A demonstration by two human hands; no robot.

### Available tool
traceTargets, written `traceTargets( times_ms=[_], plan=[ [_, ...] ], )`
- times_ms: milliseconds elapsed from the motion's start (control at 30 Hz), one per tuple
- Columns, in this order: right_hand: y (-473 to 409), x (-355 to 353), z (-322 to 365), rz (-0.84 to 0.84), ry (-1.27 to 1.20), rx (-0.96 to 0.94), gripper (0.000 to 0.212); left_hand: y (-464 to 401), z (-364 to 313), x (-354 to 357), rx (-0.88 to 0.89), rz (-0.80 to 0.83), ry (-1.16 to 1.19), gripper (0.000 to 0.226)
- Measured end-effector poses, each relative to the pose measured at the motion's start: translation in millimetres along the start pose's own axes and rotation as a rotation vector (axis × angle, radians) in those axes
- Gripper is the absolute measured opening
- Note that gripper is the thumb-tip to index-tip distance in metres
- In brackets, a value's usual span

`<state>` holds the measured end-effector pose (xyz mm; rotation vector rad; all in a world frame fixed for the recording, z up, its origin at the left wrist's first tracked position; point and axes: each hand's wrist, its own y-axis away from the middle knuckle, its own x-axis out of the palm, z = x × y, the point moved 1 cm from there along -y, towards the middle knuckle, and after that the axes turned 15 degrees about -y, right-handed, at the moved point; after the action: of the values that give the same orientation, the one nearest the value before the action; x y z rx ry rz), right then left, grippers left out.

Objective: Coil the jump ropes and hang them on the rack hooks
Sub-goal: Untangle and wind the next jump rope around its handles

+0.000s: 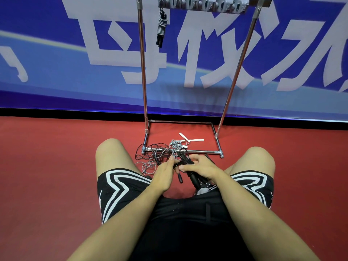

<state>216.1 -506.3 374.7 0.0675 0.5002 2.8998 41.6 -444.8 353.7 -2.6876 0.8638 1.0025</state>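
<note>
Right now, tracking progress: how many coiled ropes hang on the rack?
1: a coiled rope hangs from the leftmost hook of the rack. The other hooks look bare.

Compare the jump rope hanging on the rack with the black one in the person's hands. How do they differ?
The hanging rope is wound tight and dangles from a rack hook; the black rope is loosely bunched, gripped by the left hand and right hand. The hanging cord looks grey, the held one black. Both have black handles.

Squatting on red floor [47, 176] before a chrome rack [237, 72]. Left hand [164, 174] and right hand [199, 167] both gripping a black jump rope [185, 162], handles dangling. Tangled grey and black ropes [160, 155] over the base bar. One coiled rope [161, 27] hung on a hook.
</note>
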Motion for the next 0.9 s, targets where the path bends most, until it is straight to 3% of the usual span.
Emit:
traceTargets(
  times_ms=[100, 367, 500, 700, 900],
  plan=[
    [1, -1, -1, 0.021, -0.012, -0.004, 0.04, 0, -1, 2, 0.025, 0.028, -0.024, 0.068],
    [4, 3, 1, 0.046, 0.06, 0.009, 0.049, -7, 2, 5, -0.068, 0.048, -0.003, 0.067],
    [2, -1, -1, 0.015, 0.046, -0.025, 0.05, -9, 5, 10, -0.176, 0.164, 0.151, 0.063],
    [3, -3, -1, -0.024, -0.093, -0.012, 0.048, -10, 11, 15, -0.206, 0.35, 0.126, 0.056],
    [3, -3, 0, -0.034, -0.117, -0.028, 0.036, -8, 9, 3, -0.13, 0.057, 0.131, 0.039]
  ],
)
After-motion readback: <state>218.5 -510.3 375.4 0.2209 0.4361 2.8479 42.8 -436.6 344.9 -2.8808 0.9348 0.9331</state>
